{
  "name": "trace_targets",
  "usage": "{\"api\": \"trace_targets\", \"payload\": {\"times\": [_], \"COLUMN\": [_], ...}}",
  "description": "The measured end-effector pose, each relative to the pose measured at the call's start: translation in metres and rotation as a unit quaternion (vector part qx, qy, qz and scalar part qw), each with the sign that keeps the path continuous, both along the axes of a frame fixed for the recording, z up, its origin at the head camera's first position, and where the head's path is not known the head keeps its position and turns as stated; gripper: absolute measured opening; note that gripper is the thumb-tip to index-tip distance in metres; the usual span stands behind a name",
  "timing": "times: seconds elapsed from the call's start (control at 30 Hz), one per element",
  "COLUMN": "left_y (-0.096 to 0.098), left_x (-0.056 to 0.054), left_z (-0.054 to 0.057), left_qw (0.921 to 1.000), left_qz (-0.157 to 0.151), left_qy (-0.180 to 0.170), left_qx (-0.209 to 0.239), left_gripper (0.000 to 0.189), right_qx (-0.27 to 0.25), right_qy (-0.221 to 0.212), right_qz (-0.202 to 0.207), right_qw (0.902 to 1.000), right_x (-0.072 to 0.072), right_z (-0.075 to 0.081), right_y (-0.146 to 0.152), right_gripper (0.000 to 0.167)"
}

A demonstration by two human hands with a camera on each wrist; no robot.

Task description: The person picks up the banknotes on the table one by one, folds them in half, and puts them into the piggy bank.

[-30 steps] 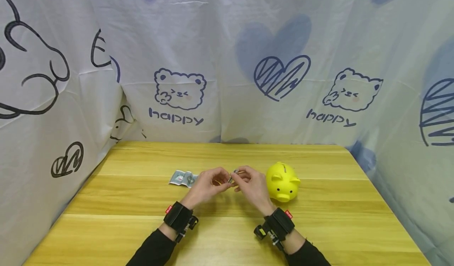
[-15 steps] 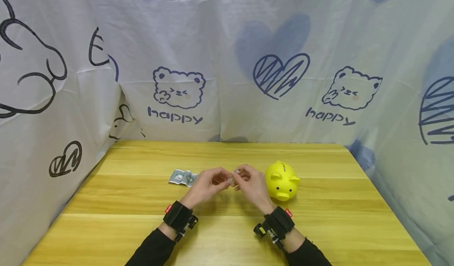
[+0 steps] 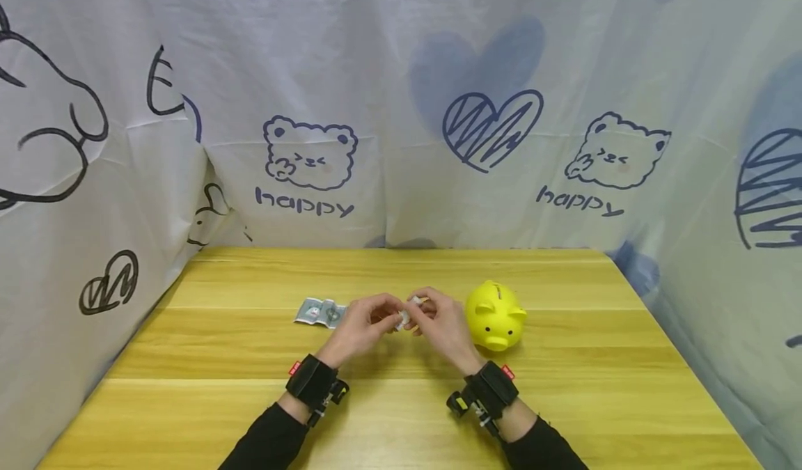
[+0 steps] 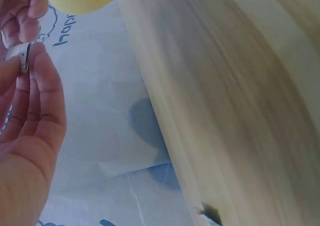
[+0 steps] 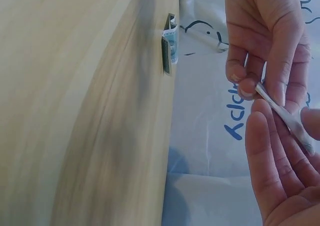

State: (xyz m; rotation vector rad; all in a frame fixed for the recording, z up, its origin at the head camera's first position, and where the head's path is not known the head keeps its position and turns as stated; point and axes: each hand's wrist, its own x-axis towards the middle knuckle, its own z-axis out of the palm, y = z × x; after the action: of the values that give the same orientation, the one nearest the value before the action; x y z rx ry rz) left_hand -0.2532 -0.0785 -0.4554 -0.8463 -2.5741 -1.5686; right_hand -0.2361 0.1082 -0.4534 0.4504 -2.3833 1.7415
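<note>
Both hands meet over the middle of the table in the head view, to the left of a yellow piggy bank (image 3: 496, 317). Between them is a small folded banknote (image 5: 287, 117), narrow and pale. My left hand (image 3: 363, 324) pinches one end of it between thumb and fingers. The other end is pinched by my right hand (image 3: 441, 322), whose thumb lies across the note in the right wrist view. The left wrist view shows the note's layered edge by the left fingertips. Another banknote (image 3: 319, 312), creased and greenish, lies flat just left of my left hand.
The wooden table (image 3: 401, 414) runs back to a white printed cloth (image 3: 401, 177) that hangs behind it and on both sides. A slot shows on top of the piggy bank. Each wrist wears a black strap with a small camera.
The held banknote has turned between the fingers and shows a paler, broader side. My hands stay almost in place, and the head view has shifted slightly.
</note>
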Motion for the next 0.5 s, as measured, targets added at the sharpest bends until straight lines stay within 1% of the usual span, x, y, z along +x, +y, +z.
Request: {"api": "trace_targets", "payload": {"times": [0.13,0.3,0.37,0.5], "left_y": [-0.0009,-0.0006,-0.0007,-0.0006], "left_x": [0.0,-0.0009,-0.0012,-0.0019], "left_z": [0.0002,-0.0003,-0.0004,-0.0008], "left_qw": [0.9998,0.9993,0.9992,0.9984], "left_qz": [0.016,0.028,0.029,0.022], "left_qy": [0.004,0.006,0.017,0.05], "left_qx": [0.012,0.024,0.023,0.015], "left_gripper": [0.013,0.009,0.006,0.003], "right_qx": [0.005,-0.003,-0.006,-0.014], "right_qy": [-0.009,-0.016,-0.013,-0.007], "right_qz": [0.02,0.014,0.01,0.001], "right_qw": [0.9997,0.9998,0.9998,0.9999], "right_x": [-0.002,-0.0015,-0.0008,0.0009], "right_z": [-0.0018,-0.0011,-0.0007,-0.0002], "right_y": [-0.0006,-0.0005,-0.0002,0.0008], "right_gripper": [0.017,0.014,0.011,0.009]}}
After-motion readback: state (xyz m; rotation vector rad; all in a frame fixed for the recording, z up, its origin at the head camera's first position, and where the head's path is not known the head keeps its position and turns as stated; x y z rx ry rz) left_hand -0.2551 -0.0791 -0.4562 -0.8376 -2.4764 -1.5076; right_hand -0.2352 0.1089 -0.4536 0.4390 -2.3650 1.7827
